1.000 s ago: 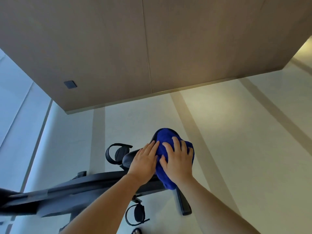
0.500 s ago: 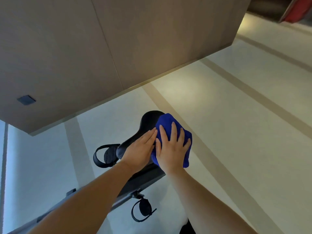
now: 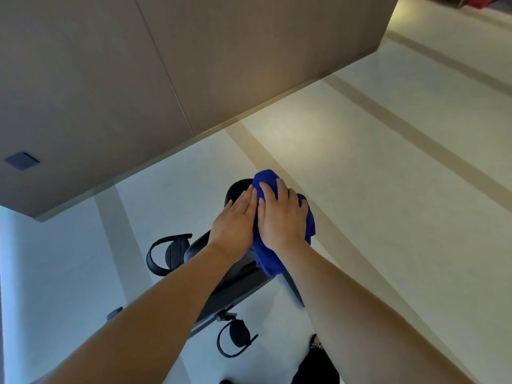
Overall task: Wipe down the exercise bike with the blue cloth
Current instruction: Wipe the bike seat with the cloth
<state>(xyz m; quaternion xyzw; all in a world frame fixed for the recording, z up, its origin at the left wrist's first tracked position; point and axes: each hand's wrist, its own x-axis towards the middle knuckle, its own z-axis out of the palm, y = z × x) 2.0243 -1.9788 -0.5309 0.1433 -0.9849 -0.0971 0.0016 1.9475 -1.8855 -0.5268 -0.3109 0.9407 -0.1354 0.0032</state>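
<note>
Pretty evenly lit overall, with cool bluish daylight washing over the pale floor from the left and a warmer yellowish glow on it up near the base of the wood wall. Shadows are soft and everything's fairly sharp. Wide-angle lens bends the floor's stripes toward the edges.

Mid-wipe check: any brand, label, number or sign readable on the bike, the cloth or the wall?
None. The exercise bike, the blue cloth under the right hand, and the wall panel show no lettering; the dark square plate on the wall is blank.
</note>
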